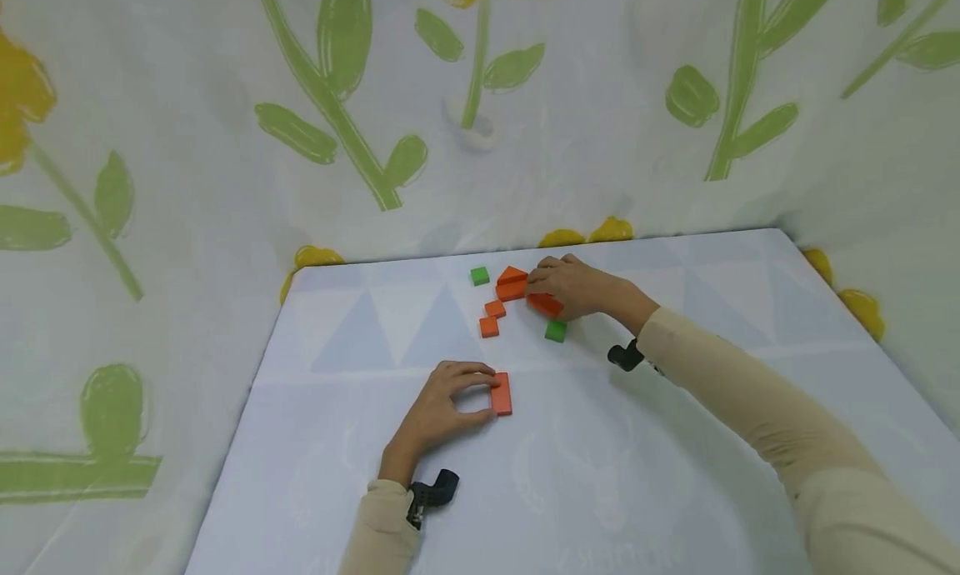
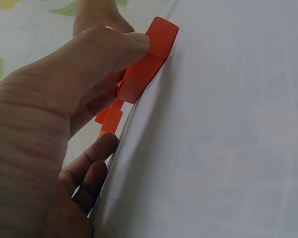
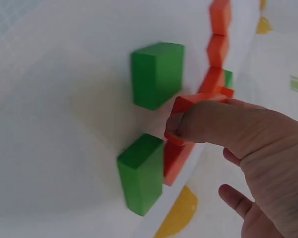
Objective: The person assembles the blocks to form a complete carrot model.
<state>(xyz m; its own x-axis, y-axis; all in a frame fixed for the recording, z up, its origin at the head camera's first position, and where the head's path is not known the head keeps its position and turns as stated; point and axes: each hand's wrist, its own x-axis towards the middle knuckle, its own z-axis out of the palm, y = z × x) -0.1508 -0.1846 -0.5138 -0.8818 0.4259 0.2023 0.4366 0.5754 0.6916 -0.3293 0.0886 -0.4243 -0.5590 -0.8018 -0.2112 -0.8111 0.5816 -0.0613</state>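
My left hand [image 1: 448,402] pinches an orange rectangular block [image 1: 501,394] between thumb and fingers, low at the table surface. In the left wrist view the thumb presses the near side of this orange block [image 2: 156,44]. Farther back, my right hand [image 1: 573,287] grips an orange block [image 3: 183,105] with thumb and fingers, partly hidden by them. Just below that hand lies a green block [image 1: 556,332]. Seen from the right wrist, two green blocks stand beside the thumb, one upper [image 3: 159,74] and one lower [image 3: 141,173], with another orange piece [image 3: 176,163] behind.
Left of my right hand sit an orange triangular block [image 1: 512,273], an orange long block [image 1: 512,291], two small orange blocks, upper [image 1: 495,308] and lower [image 1: 489,327], and a small green block [image 1: 480,276]. A flowered cloth [image 1: 570,142] hangs behind the white table [image 1: 637,475].
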